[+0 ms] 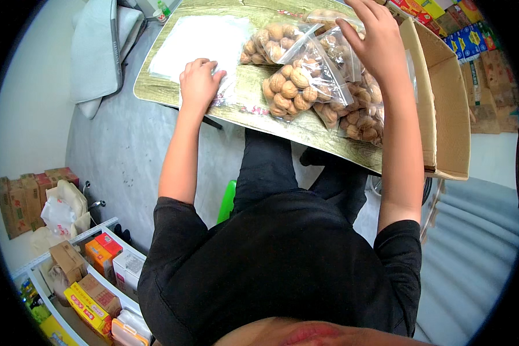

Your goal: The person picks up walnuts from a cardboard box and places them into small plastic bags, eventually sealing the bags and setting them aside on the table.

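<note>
My left hand [201, 84] rests at the near edge of a stack of flat, whitish plastic bags [203, 41] on the table's left side. A clear bag's edge shows by its fingers; whether they pinch it is hidden. My right hand [376, 39] is above the table's right side, thumb and fingers apart, with nothing visible in it. Below and left of it lie several clear zip bags of walnuts. The nearest full one, a bag of walnuts [289, 88], lies on its side at the middle. Another walnut bag [272, 41] lies behind it.
The wood-patterned table [259, 121] has a curved near edge. An open cardboard box [447, 108] stands against its right side. Shelves with packaged goods [91, 302] are at the lower left. A folded grey mat [95, 52] leans at the upper left.
</note>
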The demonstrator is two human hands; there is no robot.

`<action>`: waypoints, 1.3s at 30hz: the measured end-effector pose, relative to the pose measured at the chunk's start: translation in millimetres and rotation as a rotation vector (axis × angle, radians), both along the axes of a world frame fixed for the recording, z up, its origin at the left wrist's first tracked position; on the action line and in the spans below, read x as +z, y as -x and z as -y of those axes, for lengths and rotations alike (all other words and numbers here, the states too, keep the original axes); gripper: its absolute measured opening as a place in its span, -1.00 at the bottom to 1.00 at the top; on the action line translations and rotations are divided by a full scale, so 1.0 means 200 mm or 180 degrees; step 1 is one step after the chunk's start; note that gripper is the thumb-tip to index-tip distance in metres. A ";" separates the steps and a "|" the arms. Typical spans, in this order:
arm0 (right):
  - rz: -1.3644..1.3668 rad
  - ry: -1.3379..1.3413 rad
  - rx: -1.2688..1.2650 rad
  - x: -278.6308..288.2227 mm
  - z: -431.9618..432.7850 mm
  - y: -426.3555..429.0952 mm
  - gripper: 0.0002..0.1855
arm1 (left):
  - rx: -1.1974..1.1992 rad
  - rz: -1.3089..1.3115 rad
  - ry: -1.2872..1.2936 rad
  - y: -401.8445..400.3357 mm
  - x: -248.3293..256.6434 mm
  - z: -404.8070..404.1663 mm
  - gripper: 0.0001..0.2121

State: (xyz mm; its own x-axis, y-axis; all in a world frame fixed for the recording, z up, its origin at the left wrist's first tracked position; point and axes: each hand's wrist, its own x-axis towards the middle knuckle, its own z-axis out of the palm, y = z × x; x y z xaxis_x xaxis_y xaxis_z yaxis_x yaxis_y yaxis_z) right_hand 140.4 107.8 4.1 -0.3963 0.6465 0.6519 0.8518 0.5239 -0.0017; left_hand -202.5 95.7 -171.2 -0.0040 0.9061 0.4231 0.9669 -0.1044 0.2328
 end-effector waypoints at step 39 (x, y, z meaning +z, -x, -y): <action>-0.1064 0.0436 0.0690 -0.16 0.41 0.02 -0.65 | 0.0252 0.1127 0.0934 0.09 0.08 -0.40 -0.76</action>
State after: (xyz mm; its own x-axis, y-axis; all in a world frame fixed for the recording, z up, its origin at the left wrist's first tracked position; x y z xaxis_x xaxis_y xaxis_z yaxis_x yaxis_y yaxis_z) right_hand 136.9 25.6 -27.9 -0.3140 0.6610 0.6815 0.6625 0.6667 -0.3414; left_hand -220.3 176.2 -155.3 -0.1760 0.9783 0.1091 0.8249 0.0861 0.5586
